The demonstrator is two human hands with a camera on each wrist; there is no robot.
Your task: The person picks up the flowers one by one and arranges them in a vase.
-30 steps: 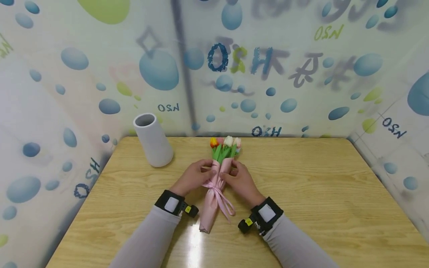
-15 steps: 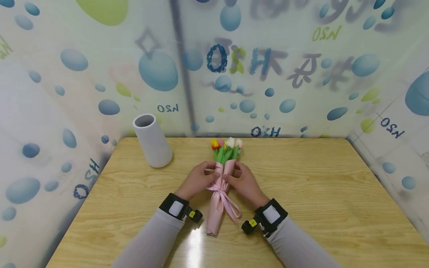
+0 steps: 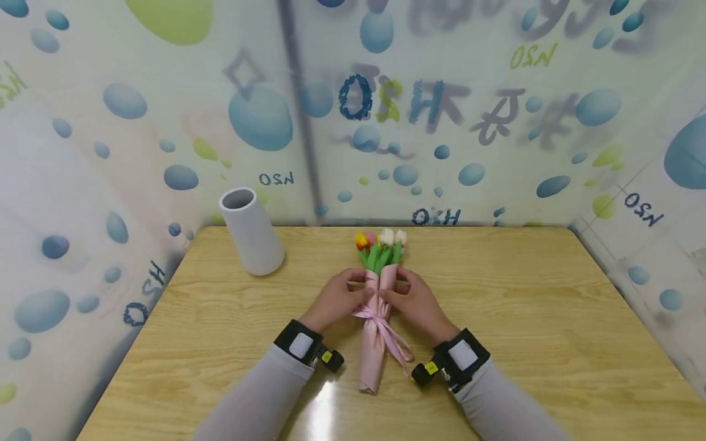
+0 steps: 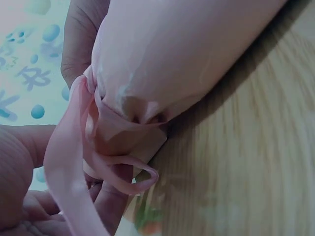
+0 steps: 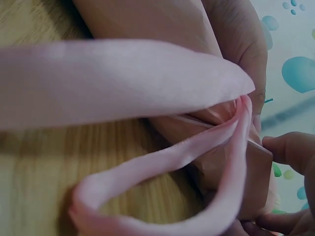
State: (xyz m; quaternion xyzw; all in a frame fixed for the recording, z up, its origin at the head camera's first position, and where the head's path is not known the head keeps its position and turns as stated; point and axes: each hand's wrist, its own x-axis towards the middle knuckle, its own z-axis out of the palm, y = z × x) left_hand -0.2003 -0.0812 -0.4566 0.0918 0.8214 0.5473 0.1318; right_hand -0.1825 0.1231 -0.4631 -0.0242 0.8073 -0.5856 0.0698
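A bouquet of tulips in pink wrapping paper lies on the wooden table, blossoms toward the far edge. Orange-yellow, pink and white heads show above green leaves. My left hand pinches the left upper edge of the wrapper between thumb and fingers. On the opposite side, my right hand pinches the other upper edge. A pink ribbon is tied round the wrapper below both hands, its loop falling to the right. Close up in the right wrist view, the ribbon covers part of the paper.
A white vase with a wide dark mouth stands at the back left of the table. Behind the table hangs a patterned backdrop with blue and green spots. Dark camera straps circle both wrists.
Both hands have shifted the bouquet to the right and slightly toward me, and it now points straighter away from me. Their pinch on the wrapper looks the same. The vase has stayed put.
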